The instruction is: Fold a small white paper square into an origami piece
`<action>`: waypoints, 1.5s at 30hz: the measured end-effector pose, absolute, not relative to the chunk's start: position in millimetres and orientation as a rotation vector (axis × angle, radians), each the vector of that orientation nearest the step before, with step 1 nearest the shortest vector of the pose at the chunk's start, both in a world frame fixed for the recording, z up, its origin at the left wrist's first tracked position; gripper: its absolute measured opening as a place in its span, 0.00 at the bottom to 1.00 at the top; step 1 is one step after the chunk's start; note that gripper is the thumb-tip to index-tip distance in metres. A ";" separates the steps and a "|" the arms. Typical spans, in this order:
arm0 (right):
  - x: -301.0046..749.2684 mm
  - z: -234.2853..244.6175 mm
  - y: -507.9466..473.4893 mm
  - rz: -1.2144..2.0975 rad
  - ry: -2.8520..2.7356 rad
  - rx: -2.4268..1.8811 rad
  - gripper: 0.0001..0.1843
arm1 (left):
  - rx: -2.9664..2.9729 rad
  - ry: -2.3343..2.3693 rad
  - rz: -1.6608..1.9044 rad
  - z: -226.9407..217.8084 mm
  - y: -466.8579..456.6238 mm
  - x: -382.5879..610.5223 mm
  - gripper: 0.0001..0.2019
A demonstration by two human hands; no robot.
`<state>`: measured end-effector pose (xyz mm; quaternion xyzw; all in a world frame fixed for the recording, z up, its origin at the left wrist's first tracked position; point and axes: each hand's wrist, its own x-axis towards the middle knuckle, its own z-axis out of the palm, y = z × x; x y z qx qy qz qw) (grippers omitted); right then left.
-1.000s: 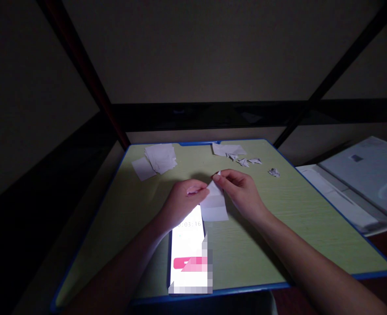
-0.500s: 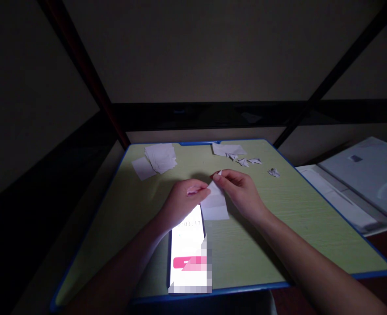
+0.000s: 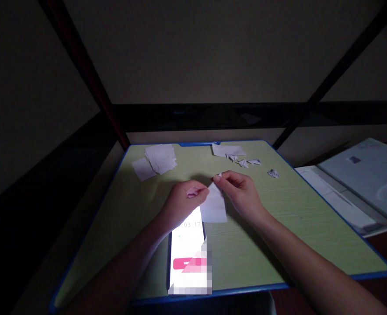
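Note:
Between my hands is a small white sheet of paper [image 3: 214, 208], its upper end folded to a point. My left hand [image 3: 188, 199] pinches its left edge between thumb and fingers. At the pointed top, my right hand [image 3: 241, 190] grips the paper with thumb and forefinger. The lower part of the sheet hangs free, just above or on the table; I cannot tell which. Under my left wrist lies a phone [image 3: 187, 245] with a bright screen showing a timer and a pink button; part of it is blurred out.
The green table [image 3: 278, 245] has a blue rim. A stack of white paper squares [image 3: 160, 158] lies at the back left. Towards the back right are a loose sheet [image 3: 229, 150], several small folded paper pieces [image 3: 243, 163] and a crumpled one [image 3: 273, 173]. A white open case [image 3: 364, 183] stands beyond the right edge.
The paper has tilted slightly, its lower edge shifting a little down and left. Both hands keep their hold on it and have barely moved.

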<state>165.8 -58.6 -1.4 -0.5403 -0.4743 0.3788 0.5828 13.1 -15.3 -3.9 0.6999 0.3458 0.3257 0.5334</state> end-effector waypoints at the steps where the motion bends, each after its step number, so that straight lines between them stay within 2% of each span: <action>1: 165.8 -1.7 -58.7 0.878 -1.107 -1.261 0.14 | 1.670 0.823 0.778 -3.8 -15.6 13.1 0.06; 13: 167.7 -2.5 -59.3 0.865 -1.095 -1.190 0.11 | 1.721 0.823 0.804 -3.8 -17.6 13.1 0.06; 16: 164.7 -0.7 -60.1 0.994 -1.107 -1.174 0.07 | 1.739 0.811 0.847 -7.2 -16.1 12.9 0.05; 20: 161.0 0.2 -61.4 1.174 -1.110 -1.189 0.09 | 1.739 0.789 0.859 -9.5 -14.8 12.8 0.05; 32: 165.4 -6.2 -58.6 1.089 -1.045 -1.191 0.10 | 1.723 0.809 0.800 -6.5 -16.0 12.1 0.07; 40: 169.7 -9.0 -56.0 1.098 -1.106 -1.216 0.15 | 1.710 0.809 0.730 1.2 -13.5 10.0 0.09; 45: 171.0 -9.2 -55.2 1.103 -1.097 -1.220 0.14 | 1.654 0.806 0.701 1.5 -13.1 9.7 0.09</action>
